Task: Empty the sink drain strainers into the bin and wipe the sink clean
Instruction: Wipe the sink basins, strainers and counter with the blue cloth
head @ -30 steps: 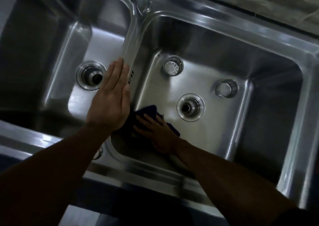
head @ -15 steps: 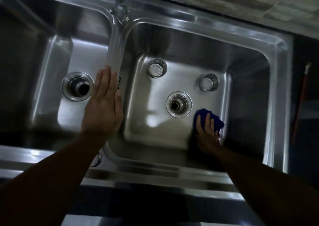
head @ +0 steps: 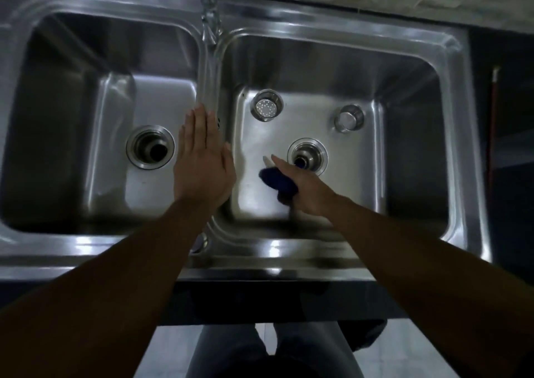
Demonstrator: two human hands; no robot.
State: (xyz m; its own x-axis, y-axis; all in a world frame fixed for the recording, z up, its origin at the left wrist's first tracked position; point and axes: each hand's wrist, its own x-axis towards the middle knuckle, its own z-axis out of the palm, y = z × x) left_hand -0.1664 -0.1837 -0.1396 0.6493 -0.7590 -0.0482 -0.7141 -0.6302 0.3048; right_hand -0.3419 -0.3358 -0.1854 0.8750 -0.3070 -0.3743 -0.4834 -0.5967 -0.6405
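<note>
Down below, looked into a shiny steel sink (head: 289, 250) with two bowls. Laid the left hand (head: 202, 163) flat on the thin wall (head: 207, 83) between the bowls. Held those fingers straight and close together, with the thumb poking out a little toward the right bowl.

Pressed the right hand (head: 306, 192) down on a dark blue cloth (head: 277, 179). Had the cloth bunched up on the floor of the right bowl, just beside the right drain hole (head: 307, 156). Pointed the fingers up that way, straight and side by side, almost touching the drain's rim. Could not tell where that thumb lay, too blurry and hidden by the cloth.

Saw two strainers out of their holes, both sitting on the floor of the right bowl at the far side. Found the strainer with little holes (head: 266, 105) near the far left corner, well apart from the cloth. Found the other strainer (head: 349, 117) near the far right corner; could not tell which way up.

Saw the left drain hole (head: 150, 147) open and dark in the left bowl, near the left hand. Spotted the tap (head: 209, 10) hanging over the far end of the thin wall. Spotted a thin red stick (head: 494, 88) off to the right of the sink. Saw legs in jeans (head: 231, 348) under the front edge.
</note>
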